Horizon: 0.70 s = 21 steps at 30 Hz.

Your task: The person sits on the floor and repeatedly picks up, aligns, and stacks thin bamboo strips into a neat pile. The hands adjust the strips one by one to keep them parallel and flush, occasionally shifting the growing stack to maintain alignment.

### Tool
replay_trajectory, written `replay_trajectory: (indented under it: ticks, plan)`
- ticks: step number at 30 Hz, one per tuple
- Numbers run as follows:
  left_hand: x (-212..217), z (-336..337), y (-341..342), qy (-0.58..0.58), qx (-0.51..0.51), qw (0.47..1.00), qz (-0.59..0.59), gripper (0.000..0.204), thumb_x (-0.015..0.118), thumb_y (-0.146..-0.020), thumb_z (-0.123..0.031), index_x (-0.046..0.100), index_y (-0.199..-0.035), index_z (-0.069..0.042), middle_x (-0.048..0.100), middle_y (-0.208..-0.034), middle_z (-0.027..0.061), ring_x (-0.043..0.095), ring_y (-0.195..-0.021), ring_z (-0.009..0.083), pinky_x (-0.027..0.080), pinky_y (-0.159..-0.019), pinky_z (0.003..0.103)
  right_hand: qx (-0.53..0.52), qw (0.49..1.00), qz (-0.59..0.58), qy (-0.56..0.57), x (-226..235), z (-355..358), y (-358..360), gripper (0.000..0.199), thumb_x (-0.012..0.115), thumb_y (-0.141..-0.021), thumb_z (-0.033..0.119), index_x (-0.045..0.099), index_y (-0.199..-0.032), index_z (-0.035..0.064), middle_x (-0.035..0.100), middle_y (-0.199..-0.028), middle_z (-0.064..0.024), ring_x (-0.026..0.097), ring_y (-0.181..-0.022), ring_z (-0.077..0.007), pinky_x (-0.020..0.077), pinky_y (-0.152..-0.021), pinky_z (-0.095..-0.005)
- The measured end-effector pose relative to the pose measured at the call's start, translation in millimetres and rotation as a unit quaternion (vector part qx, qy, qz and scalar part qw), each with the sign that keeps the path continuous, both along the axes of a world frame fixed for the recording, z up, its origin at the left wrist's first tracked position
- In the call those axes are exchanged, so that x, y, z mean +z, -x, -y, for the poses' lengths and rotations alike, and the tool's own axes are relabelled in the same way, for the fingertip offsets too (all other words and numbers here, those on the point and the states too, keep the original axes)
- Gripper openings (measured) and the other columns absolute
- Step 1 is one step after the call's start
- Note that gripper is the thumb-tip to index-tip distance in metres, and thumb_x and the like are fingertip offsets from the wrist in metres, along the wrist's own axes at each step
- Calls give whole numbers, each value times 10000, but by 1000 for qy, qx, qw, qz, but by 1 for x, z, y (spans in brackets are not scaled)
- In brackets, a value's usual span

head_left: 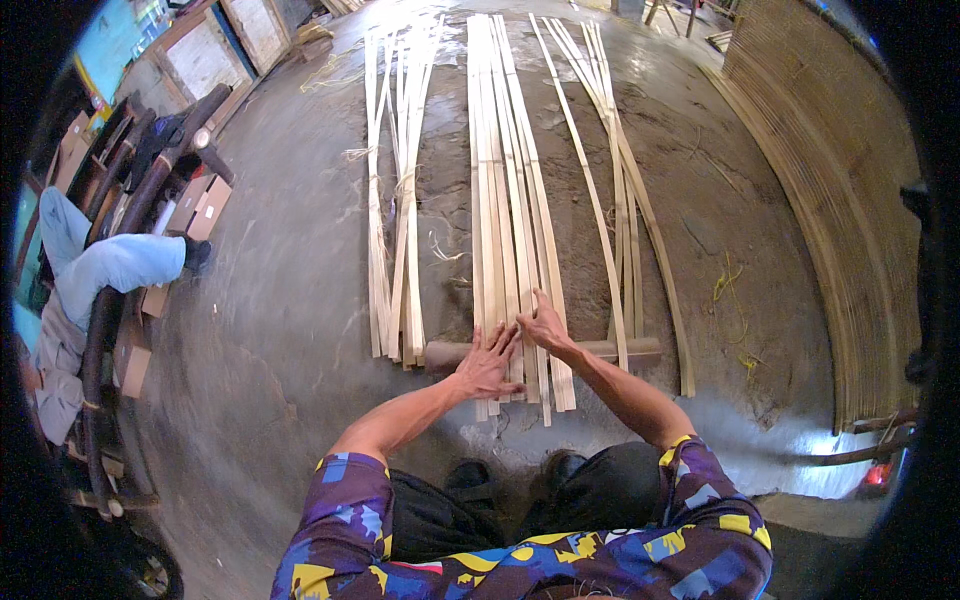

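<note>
Head view: left hand (487,362) and right hand (545,325) flat, fingers spread, gripping nothing, pressing middle bamboo strips (505,215) across wooden crossbar (548,351); aligning step judged underway; next likely evening strip ends nearside of crossbar

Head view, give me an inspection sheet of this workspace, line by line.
Surface: grey concrete floor, dusty, stained.
Job's things: bamboo strips, middle bundle, lying across a wooden crosspiece; left bundle and right bundle beside it.
Clutter: loose fibres, yellow string.
Grippers: left hand and right hand flat on the middle bundle, fingers spread.
Cables: nothing seen.
Surroundings: woven mat on the right, cardboard boxes on the left, seated person's leg.
</note>
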State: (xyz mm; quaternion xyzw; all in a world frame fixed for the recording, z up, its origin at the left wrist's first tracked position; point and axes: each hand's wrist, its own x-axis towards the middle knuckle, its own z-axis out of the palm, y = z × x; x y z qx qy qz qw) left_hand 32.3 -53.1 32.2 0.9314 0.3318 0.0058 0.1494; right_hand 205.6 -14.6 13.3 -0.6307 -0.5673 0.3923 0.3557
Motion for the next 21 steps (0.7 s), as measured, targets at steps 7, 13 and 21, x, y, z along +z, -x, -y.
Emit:
replay_trajectory:
  ticks: [7, 13, 21]
  plan:
    - [4, -3, -1, 4, 3, 999, -33, 1002, 403, -688, -696, 138, -1334, 23, 142, -1399, 172, 99, -1298, 339, 57, -996, 591, 137, 961, 230, 64, 12, 7, -8, 677, 583, -725, 224, 279, -1248, -78, 499, -1059, -308, 518, -989, -374, 418, -846, -383]
    - [10, -4, 5, 11, 28, 998, -52, 1015, 416, -662, -725, 171, -1331, -1, 170, -1393, 161, 134, -1291, 329, 64, -992, 597, 108, 983, 148, -26, 12, 21, -3, 665, 593, -710, 187, 291, -1218, -118, 510, -990, -297, 508, -957, -388, 418, -808, -403]
    - [11, -7, 13, 49, 48, 996, -47, 941, 419, -708, -677, 203, -1311, 13, 193, -1384, 148, 135, -1290, 323, 47, -995, 596, 93, 976, 197, 15, 15, 24, 0, 406, 568, -698, 133, 440, -1031, -61, 501, -956, -269, 508, -892, -411, 429, -782, -425]
